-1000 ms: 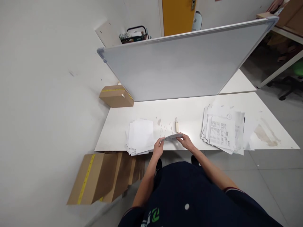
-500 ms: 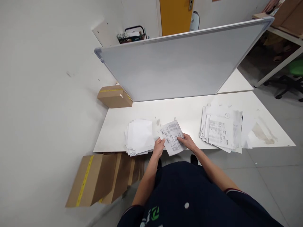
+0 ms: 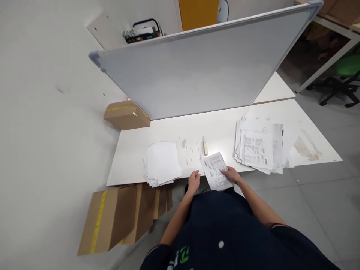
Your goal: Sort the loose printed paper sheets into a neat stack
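My right hand (image 3: 232,175) grips a printed sheet of paper (image 3: 216,172) by its right side, tilted over the table's front edge. It cannot be told whether this is one sheet or several. To the left of the sheet, my left hand (image 3: 194,181) is apart from it, with loosely curled fingers and nothing in them. A stack of blank-faced paper (image 3: 163,161) lies on the table to the left of that hand. A pile of printed papers (image 3: 255,150) lies to the right. Behind the held sheet is a small cream-coloured oblong object (image 3: 205,147).
A whiteboard (image 3: 191,75) leans up along the back of the white table (image 3: 129,150). One cardboard box (image 3: 126,115) stands at the table's back left corner. More cardboard boxes (image 3: 105,223) sit on the floor by the wall. A green chair (image 3: 347,69) is at far right.
My left hand has let go of the sheet and moved off it. My right hand has drawn the sheet right and nearer to me, uncovering the cream-coloured object. The view has shifted slightly.
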A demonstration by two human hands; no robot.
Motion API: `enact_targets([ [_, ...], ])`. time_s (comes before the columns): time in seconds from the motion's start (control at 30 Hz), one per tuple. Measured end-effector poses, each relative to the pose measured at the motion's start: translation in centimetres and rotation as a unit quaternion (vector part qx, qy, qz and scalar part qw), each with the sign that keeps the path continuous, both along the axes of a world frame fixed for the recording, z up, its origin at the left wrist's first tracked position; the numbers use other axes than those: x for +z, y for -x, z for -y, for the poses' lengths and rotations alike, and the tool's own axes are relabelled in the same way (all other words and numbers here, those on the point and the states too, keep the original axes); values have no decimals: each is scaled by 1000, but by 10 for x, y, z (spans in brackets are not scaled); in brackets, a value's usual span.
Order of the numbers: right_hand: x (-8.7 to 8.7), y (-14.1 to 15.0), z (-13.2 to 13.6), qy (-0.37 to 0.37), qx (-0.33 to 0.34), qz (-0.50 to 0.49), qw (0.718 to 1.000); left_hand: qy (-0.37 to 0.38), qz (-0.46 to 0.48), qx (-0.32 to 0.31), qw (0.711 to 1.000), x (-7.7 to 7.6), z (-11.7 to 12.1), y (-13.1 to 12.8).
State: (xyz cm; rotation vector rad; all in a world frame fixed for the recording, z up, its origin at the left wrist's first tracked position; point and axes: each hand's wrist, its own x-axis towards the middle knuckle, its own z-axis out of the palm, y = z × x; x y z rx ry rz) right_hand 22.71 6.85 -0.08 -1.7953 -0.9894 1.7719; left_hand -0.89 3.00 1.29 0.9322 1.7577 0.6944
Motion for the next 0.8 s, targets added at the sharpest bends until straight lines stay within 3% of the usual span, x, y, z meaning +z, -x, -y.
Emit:
enact_targets([
  [0.13,-2,-8,4,36,-46,-29,998,-20,-20,-28,999,7,-7,-4],
  [0.33,-10,-11,1,46,-99,-51,993,-59,-55,-74,994,17,-36,-9],
  [0.6,0,-10,-4,52,-112,-51,991,-91,-119,-187,971,17,-68,-25],
  [0.8,1,-7,-7,54,-118,-52,990,-78,-139,-202,966,16,-79,-28],
])
